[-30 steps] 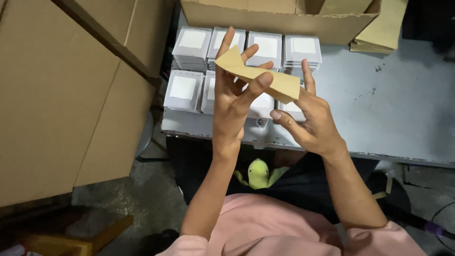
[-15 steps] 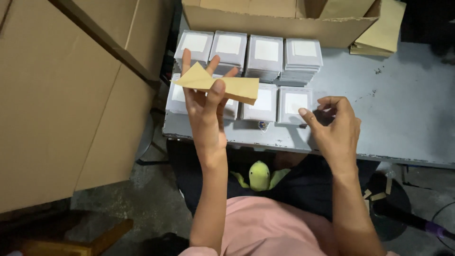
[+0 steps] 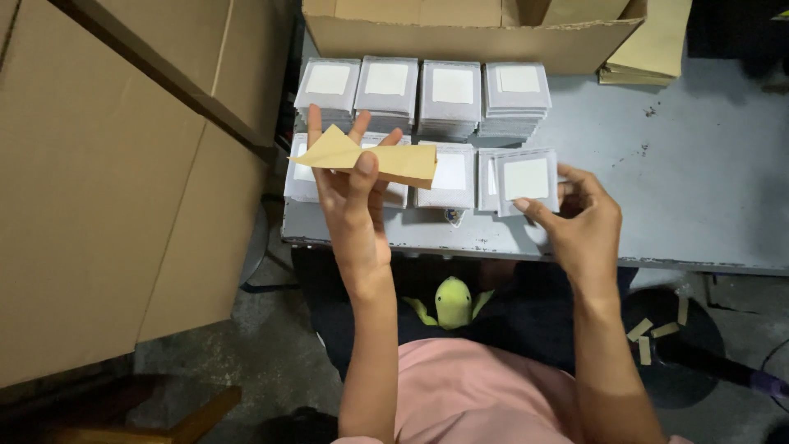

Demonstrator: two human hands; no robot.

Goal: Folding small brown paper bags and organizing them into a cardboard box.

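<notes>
Two hands: left hand point(image 3: 352, 205) fingers pinch tan envelope point(image 3: 370, 158); right hand point(image 3: 579, 226) fingers pinch grey packet point(image 3: 526, 181), prob. topmost.

a packing workshop: cardboard cartons point(image 3: 107, 205), stacked packets point(image 3: 448, 99), worn metal bench point(image 3: 699, 189)

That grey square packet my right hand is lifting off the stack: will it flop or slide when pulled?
The grey packet looks thin and flat, so probably light and slightly bendy. The right hand lifts it by fingertips alone. Its smooth face may slide easily off the stack.
</notes>
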